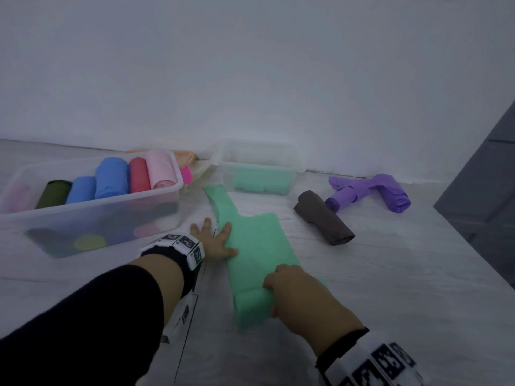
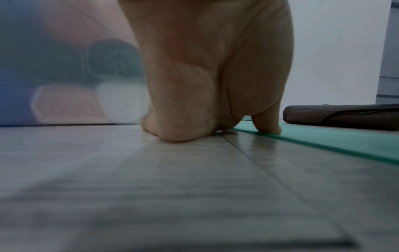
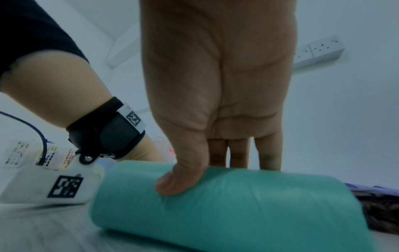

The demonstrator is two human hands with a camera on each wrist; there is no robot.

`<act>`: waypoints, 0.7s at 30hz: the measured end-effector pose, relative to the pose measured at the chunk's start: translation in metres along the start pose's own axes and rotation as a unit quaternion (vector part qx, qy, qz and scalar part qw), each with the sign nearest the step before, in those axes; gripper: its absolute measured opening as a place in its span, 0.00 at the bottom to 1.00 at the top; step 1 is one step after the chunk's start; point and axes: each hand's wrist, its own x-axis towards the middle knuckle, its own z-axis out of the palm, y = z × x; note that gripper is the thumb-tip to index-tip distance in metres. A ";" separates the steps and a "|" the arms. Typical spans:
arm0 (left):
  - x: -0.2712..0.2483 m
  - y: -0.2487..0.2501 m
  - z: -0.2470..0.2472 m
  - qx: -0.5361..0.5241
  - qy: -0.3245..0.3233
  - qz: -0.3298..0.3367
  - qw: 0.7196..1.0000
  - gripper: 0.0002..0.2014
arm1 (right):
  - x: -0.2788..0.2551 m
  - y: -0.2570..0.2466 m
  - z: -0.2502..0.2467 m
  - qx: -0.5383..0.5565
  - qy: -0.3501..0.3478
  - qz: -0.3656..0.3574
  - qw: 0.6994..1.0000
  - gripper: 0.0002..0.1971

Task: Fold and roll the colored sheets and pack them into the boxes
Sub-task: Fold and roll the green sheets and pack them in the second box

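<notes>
Rolling step, green sheet. Your right hand grips the started roll at the near end: thumb curled over the front, fingers over the back. The roll sits on the floor right under that palm.

Ahead and left of it, your left hand lies flat, fingers straight, pressing the sheet's left edge to the floor. It pins, doesn't grip.

Next move, my read: push the roll forward off your right hand, keep tension, slide the left hand back along the strip so the edges stay square. The narrow tail beyond your left hand may skew.

Right of the sheet: a brown roll, loose. Further right, a purple sheet, half rolled.

Beyond your left hand: full box. Straight ahead: small box, green inside, likely target.
</notes>
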 end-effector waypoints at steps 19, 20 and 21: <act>-0.003 0.004 0.003 -0.021 0.038 -0.015 0.999 0.39 | 0.002 -0.012 -0.004 -0.062 0.025 -0.004 0.998 0.18; -0.003 0.004 0.004 -0.022 0.039 -0.015 0.999 0.38 | 0.002 -0.013 -0.004 -0.055 0.027 -0.004 0.998 0.19; -0.002 0.004 0.004 -0.027 0.041 -0.015 0.999 0.38 | 0.001 -0.014 -0.005 -0.038 0.034 -0.002 0.999 0.18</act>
